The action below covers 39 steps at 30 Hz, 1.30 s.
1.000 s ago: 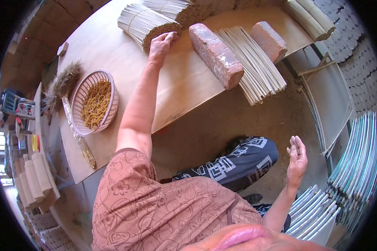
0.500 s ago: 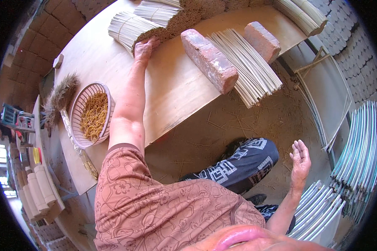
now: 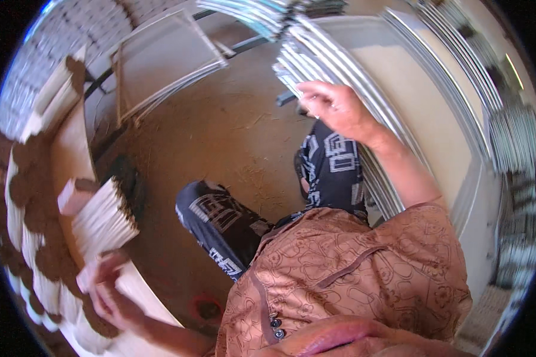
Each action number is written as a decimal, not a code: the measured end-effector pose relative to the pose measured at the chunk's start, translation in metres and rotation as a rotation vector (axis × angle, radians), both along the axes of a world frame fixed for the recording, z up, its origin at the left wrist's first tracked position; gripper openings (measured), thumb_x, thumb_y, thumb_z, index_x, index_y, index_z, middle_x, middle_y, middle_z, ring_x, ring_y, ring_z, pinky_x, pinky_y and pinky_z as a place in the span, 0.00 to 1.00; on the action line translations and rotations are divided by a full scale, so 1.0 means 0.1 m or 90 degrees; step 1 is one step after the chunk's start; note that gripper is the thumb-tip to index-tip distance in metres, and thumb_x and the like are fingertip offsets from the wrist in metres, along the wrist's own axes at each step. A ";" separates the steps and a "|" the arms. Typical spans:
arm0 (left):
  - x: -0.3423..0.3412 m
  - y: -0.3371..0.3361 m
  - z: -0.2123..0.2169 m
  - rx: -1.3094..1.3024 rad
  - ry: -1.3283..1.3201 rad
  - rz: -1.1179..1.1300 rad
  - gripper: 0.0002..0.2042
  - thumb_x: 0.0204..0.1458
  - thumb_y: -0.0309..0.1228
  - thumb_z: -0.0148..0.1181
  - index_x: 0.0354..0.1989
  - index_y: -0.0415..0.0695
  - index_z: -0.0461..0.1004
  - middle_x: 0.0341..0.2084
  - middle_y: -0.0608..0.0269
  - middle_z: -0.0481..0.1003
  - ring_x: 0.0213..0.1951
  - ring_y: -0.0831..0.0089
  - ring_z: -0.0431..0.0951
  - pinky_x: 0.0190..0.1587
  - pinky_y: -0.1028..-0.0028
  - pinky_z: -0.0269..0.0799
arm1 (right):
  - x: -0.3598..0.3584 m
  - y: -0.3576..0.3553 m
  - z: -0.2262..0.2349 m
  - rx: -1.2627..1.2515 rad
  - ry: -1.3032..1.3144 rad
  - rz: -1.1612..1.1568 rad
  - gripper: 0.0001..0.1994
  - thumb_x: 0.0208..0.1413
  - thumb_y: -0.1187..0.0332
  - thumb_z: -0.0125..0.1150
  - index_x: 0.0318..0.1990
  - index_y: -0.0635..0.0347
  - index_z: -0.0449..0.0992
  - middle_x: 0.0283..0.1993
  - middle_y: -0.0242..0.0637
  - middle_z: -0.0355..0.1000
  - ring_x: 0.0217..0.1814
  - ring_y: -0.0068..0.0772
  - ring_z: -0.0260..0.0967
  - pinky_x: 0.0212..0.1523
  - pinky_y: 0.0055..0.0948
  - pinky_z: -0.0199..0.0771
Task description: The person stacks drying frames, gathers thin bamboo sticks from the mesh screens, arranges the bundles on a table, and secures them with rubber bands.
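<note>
Head view, looking down past a brown patterned tunic (image 3: 363,279) and black trousers with white print (image 3: 226,220) onto a bare earthen floor (image 3: 220,131). Left hand (image 3: 110,291) low at the picture's left edge, fingers (image 3: 101,268) closed about the near end of a bundle of thin pale sticks (image 3: 101,220) lying on the light wooden counter (image 3: 71,149); too blurred to say how tight the hold is. Further bundles of sticks with dark brown coated ends (image 3: 30,196) stacked just beside, along the counter's outer rim. Right hand (image 3: 333,107) raised at upper right, fingers loosely curled and resting against the edges of stacked flat metal-framed trays (image 3: 375,77) leaning on the right; no firm grip to be made out, nothing carried. More trays (image 3: 161,59) propped across the floor.

Step in hand, by the look of it: sticks taken up on one side, a tray sought on the other. Next move likely calls for one tray parted cleanly from its neighbours and the bundle kept together, ends level, while lifted.
</note>
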State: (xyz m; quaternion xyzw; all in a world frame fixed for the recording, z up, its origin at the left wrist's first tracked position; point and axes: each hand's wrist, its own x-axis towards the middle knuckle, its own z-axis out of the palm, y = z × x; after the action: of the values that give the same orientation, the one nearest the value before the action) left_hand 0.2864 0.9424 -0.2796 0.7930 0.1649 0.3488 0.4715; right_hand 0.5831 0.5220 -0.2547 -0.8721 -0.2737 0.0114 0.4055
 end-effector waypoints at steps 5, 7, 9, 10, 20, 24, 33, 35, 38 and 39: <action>1.23 -1.79 -0.37 -0.457 0.116 -0.538 0.21 0.62 0.39 0.53 0.54 0.31 0.71 0.46 0.46 0.78 0.48 0.59 0.79 0.52 0.64 0.74 | -0.45 -1.68 0.35 0.006 -0.078 -0.413 0.15 0.64 0.66 0.55 0.54 0.64 0.76 0.42 0.36 0.78 0.41 0.21 0.73 0.43 0.25 0.76; 1.58 -2.46 -0.32 -0.519 0.209 -0.715 0.23 0.63 0.41 0.51 0.58 0.33 0.67 0.52 0.44 0.75 0.54 0.56 0.77 0.54 0.63 0.72 | -0.57 -2.82 0.45 -0.109 -0.166 -0.569 0.18 0.64 0.60 0.54 0.54 0.62 0.76 0.44 0.39 0.78 0.42 0.28 0.75 0.46 0.29 0.75; 1.79 -3.02 -0.25 -0.555 0.261 -0.910 0.27 0.63 0.42 0.51 0.63 0.32 0.63 0.57 0.44 0.71 0.58 0.55 0.73 0.59 0.61 0.69 | -1.03 -3.97 0.39 -0.278 -0.200 -0.730 0.24 0.62 0.51 0.52 0.56 0.62 0.75 0.47 0.48 0.78 0.47 0.42 0.76 0.51 0.38 0.73; 1.88 -3.27 -0.24 -0.577 0.307 -0.975 0.29 0.64 0.42 0.51 0.65 0.33 0.58 0.60 0.44 0.68 0.60 0.56 0.70 0.61 0.61 0.67 | -1.38 -4.52 0.29 -0.376 -0.195 -0.810 0.28 0.61 0.48 0.51 0.56 0.64 0.74 0.49 0.52 0.77 0.50 0.49 0.76 0.53 0.42 0.72; 2.44 -4.81 -0.47 -0.755 0.488 -0.985 0.30 0.63 0.41 0.54 0.64 0.30 0.55 0.59 0.39 0.66 0.61 0.54 0.69 0.61 0.61 0.68 | -2.91 -5.45 -0.69 -0.306 0.140 -1.113 0.39 0.50 0.41 0.62 0.48 0.80 0.75 0.51 0.66 0.73 0.56 0.59 0.71 0.57 0.49 0.68; 2.48 -5.07 -0.50 -0.781 0.523 -0.983 0.29 0.62 0.45 0.55 0.60 0.31 0.60 0.54 0.44 0.69 0.56 0.59 0.73 0.57 0.65 0.72 | -3.14 -5.56 -0.74 0.135 0.128 -1.176 0.37 0.48 0.44 0.66 0.49 0.77 0.76 0.49 0.54 0.76 0.51 0.48 0.73 0.53 0.44 0.69; 2.21 -4.81 -0.38 -0.887 0.443 -0.905 0.32 0.58 0.42 0.62 0.64 0.36 0.57 0.52 0.52 0.70 0.58 0.60 0.70 0.63 0.60 0.66 | -3.49 -5.34 -0.29 0.306 -0.065 -1.082 0.24 0.60 0.47 0.54 0.46 0.60 0.80 0.35 0.31 0.77 0.35 0.27 0.73 0.40 0.30 0.72; 2.25 -4.62 -0.39 -0.884 0.366 -0.968 0.22 0.62 0.40 0.57 0.60 0.45 0.62 0.48 0.62 0.70 0.56 0.65 0.72 0.61 0.61 0.68 | -3.18 -4.82 -0.10 0.451 -0.132 -1.029 0.27 0.63 0.49 0.52 0.60 0.61 0.68 0.57 0.41 0.65 0.55 0.35 0.64 0.55 0.36 0.65; 2.29 -4.27 -0.29 -0.928 0.197 -0.980 0.15 0.66 0.35 0.51 0.59 0.52 0.64 0.47 0.71 0.71 0.51 0.71 0.75 0.56 0.67 0.74 | -2.50 -3.74 0.24 0.551 -0.196 -0.965 0.30 0.62 0.47 0.53 0.63 0.60 0.63 0.58 0.42 0.62 0.60 0.37 0.60 0.60 0.38 0.61; 2.30 -4.14 -0.29 -0.927 0.174 -0.956 0.15 0.66 0.35 0.51 0.59 0.52 0.64 0.47 0.71 0.71 0.51 0.71 0.75 0.56 0.67 0.74 | -2.26 -3.50 0.29 0.604 -0.213 -0.979 0.31 0.62 0.45 0.52 0.64 0.60 0.62 0.58 0.42 0.61 0.61 0.38 0.59 0.62 0.40 0.59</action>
State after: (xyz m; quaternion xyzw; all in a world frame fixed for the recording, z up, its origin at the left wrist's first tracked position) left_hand 0.5159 0.5284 -0.3087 0.2499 -0.1467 -0.3083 0.9061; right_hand 0.3574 0.1715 -0.2253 -0.5465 0.3509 -0.5013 0.5718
